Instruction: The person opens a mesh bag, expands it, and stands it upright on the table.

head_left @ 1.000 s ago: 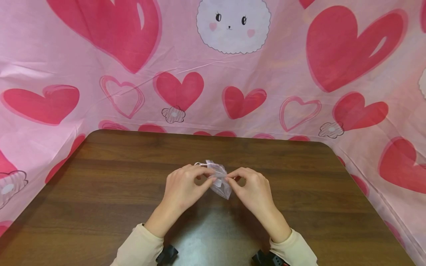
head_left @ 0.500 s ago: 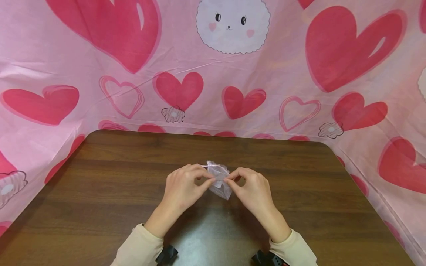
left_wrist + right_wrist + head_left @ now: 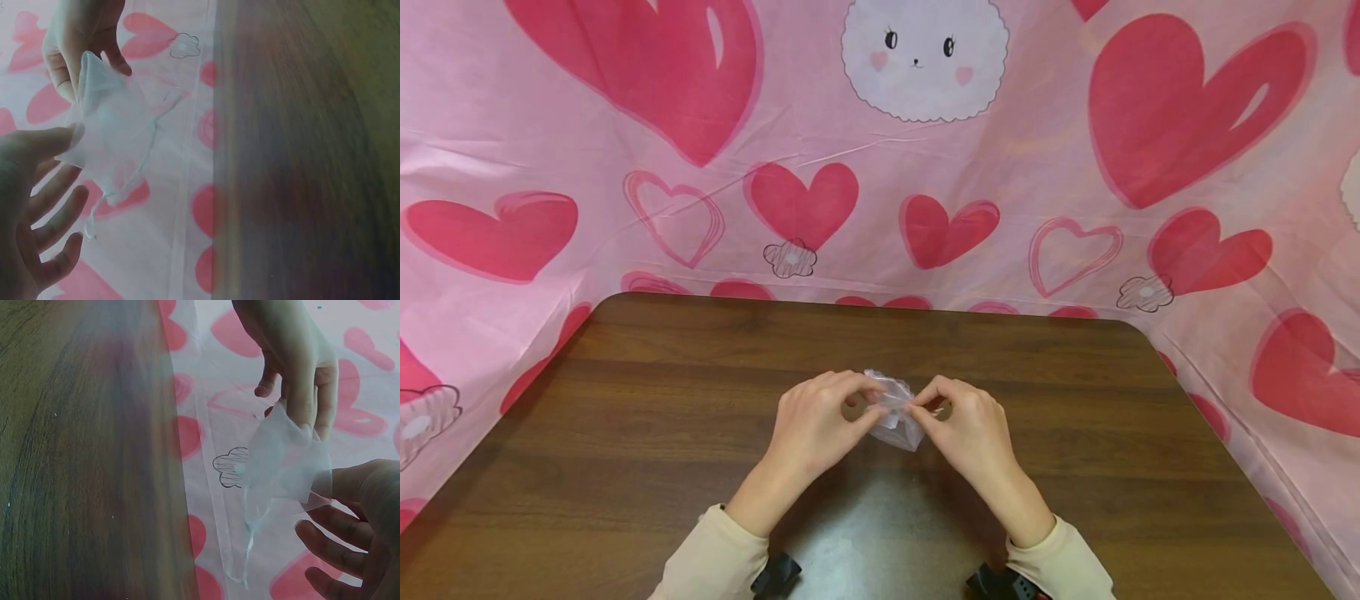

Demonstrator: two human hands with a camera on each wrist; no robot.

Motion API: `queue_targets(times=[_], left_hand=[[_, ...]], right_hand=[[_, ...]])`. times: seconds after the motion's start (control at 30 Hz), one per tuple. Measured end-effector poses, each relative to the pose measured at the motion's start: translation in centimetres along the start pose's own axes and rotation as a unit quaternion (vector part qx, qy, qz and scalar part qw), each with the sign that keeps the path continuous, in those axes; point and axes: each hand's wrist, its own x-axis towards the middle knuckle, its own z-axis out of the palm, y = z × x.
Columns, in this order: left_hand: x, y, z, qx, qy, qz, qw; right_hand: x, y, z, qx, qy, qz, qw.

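Observation:
A small sheer whitish drawstring pouch (image 3: 901,435) is held up between both hands above the table. Its left side is pinched by the thumb and fingertips of my left hand (image 3: 820,421). Opposite, my right hand (image 3: 970,421) pinches the pouch's other edge, close to the left fingertips. In the left wrist view the pouch (image 3: 115,122) spreads out thin and see-through, with a thin white drawstring (image 3: 149,153) trailing from it. The right wrist view shows the drawstring (image 3: 249,547) hanging below the gauzy fabric. The remaining right fingers (image 3: 340,550) are spread loosely away from the pouch.
A brown wooden table (image 3: 685,433) with rounded far corners lies under the hands. Behind and around it hangs a pink cloth (image 3: 880,142) printed with hearts. Each wrist carries a black device, such as the one at the left cuff (image 3: 777,575).
Both hands stay nearly in place. The pouch's upper part has dipped and crumpled between the fingers, and the white cord beside the left fingers has dropped out of the head view.

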Motion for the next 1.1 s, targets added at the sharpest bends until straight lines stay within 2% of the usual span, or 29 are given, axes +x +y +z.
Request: queue_targets(times=[0.2, 0.47, 0.57, 0.83, 1.1], left_hand=[[0.1, 0.1, 0.0, -0.018, -0.012, 0.023, 0.9995], [0.2, 0.1, 0.0, 0.005, -0.019, 0.03, 0.9994], [0.3, 0.0, -0.1, 0.021, -0.014, 0.017, 0.9996], [0.4, -0.3, -0.4, 0.034, 0.012, -0.046, 0.9983], [0.5, -0.4, -0.6, 0.026, 0.044, -0.076, 0.9958]], right_hand=[[0.0, -0.2, 0.1, 0.005, -0.016, -0.002, 0.9999], [0.2, -0.5, 0.1, 0.003, -0.032, -0.003, 0.9995], [0.2, -0.5, 0.1, -0.001, -0.034, -0.002, 0.9994], [0.2, -1.0, 0.0, 0.014, -0.035, -0.001, 0.9993], [0.1, -1.5, -0.2, -0.01, -0.037, -0.008, 0.9992]])
